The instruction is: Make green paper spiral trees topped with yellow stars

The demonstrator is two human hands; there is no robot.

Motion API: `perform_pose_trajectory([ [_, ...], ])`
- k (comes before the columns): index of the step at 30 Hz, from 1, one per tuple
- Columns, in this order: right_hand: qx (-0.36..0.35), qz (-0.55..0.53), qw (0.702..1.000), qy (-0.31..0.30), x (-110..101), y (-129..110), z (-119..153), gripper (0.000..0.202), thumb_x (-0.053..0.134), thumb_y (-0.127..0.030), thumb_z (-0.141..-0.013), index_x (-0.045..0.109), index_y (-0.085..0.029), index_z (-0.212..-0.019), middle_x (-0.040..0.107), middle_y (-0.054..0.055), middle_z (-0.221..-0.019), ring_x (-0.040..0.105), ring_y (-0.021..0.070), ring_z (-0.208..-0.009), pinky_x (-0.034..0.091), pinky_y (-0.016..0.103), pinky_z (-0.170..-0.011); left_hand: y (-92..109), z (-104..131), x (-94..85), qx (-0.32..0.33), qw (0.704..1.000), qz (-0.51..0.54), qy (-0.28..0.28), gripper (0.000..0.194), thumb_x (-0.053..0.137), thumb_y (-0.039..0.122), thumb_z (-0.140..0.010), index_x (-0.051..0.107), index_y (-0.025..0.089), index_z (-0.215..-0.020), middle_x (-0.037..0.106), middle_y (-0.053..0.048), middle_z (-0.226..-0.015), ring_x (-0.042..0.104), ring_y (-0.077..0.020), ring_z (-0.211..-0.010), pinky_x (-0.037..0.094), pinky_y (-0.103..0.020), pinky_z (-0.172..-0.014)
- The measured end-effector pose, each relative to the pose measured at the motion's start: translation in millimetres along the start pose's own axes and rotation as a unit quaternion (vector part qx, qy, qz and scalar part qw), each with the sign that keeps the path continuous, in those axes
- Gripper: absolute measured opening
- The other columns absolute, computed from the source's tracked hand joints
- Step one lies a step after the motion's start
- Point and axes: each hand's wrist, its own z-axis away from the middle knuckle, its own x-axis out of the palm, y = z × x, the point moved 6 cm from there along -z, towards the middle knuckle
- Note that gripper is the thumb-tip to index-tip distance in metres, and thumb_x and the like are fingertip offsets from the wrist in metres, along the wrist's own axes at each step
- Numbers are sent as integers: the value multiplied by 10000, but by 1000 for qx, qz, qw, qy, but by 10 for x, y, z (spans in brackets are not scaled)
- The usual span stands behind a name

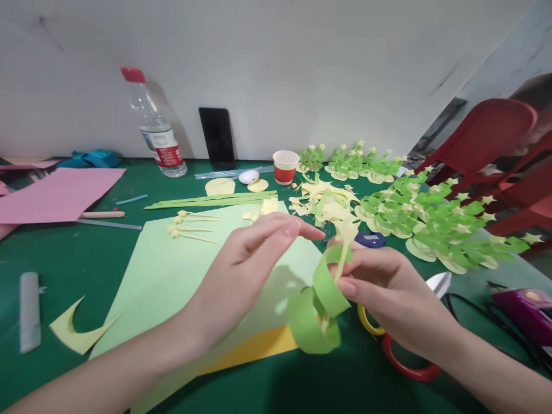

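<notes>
My right hand (383, 282) pinches a curled green paper strip (317, 322) between thumb and fingers. Along its loops runs a thin pale yellow paper stick, topped by a yellow paper star (346, 229). My left hand (254, 259) is just left of the star, fingers stretched out, with nothing visible in it; it appears apart from the piece. Beneath both hands lie light green paper sheets (164, 276). Several yellow paper sticks (194, 234) rest on the sheet's far part, near a bundle of green paper strips (211, 200).
Finished green paper curls with stars (431, 213) stand at the right, beside yellow scraps (328, 198). Scissors (414, 368) and a purple glue gun (526, 310) lie near my right arm. A bottle (161, 144), phone (217, 138) and paper cup (285, 167) stand along the wall.
</notes>
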Motion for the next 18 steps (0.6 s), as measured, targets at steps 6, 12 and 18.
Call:
perform_pose_trajectory([
  [6,16,6,1000,0,18,5,-8,67,676,-264,-707,678,-274,-640,499,-16,-700,472,89,-670,408,182,-616,-129,43,176,-98,979,162,-77,293,419,238,-864,665,289,-714,639,65,-895,563,-148,-940,400,-246,-868],
  [12,26,26,999,-17,29,43,-6,106,660,-286,-721,638,-234,-631,494,-20,-710,468,92,-687,396,194,-632,-77,77,211,-124,974,161,-100,320,409,286,-843,626,212,-619,564,-11,-897,545,-189,-903,444,-276,-813],
  [18,3,41,999,7,17,22,-13,86,696,-179,-668,639,-229,-626,508,-29,-701,468,86,-683,390,177,-630,-49,96,190,-108,986,99,-82,269,474,304,-801,613,220,-587,571,0,-837,554,-177,-843,446,-270,-782],
])
